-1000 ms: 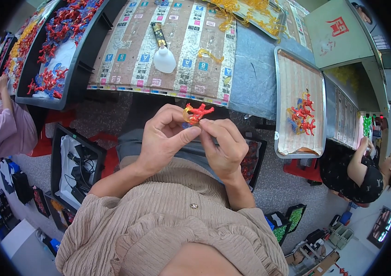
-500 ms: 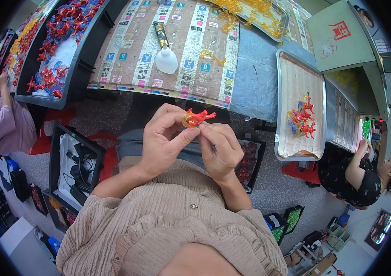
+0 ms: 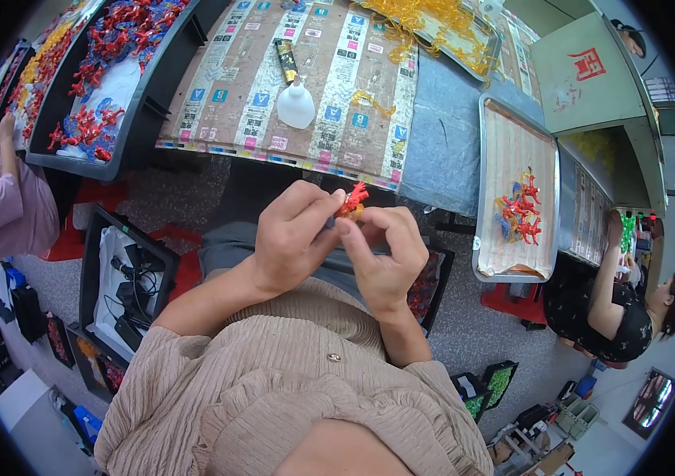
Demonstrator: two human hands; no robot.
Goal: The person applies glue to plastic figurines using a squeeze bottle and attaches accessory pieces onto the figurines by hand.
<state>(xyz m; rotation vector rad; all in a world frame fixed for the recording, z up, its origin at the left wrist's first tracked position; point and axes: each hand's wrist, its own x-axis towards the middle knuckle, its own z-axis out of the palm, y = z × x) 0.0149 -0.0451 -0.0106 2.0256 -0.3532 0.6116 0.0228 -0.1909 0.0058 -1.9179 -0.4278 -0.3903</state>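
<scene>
Hands meet at chest height: left hand [image 3: 294, 238] and right hand [image 3: 385, 254] both pinch a small red toy figure [image 3: 352, 200].

Small red plastic figure [image 3: 352, 199] being held between two hands above the lap.

Left hand [image 3: 294, 238] and right hand [image 3: 385, 255] are pinching it together with their fingers [image 3: 336, 200]; a white squeeze bottle [image 3: 296, 103] is standing on the cardboard-covered table [image 3: 234, 95]; a metal tray [image 3: 512, 246] is carrying finished red figures [image 3: 518, 216] at right.

Left hand [image 3: 294, 242] and right hand [image 3: 389, 254] together before the chest; fingers [image 3: 329, 208] pinched.
</scene>
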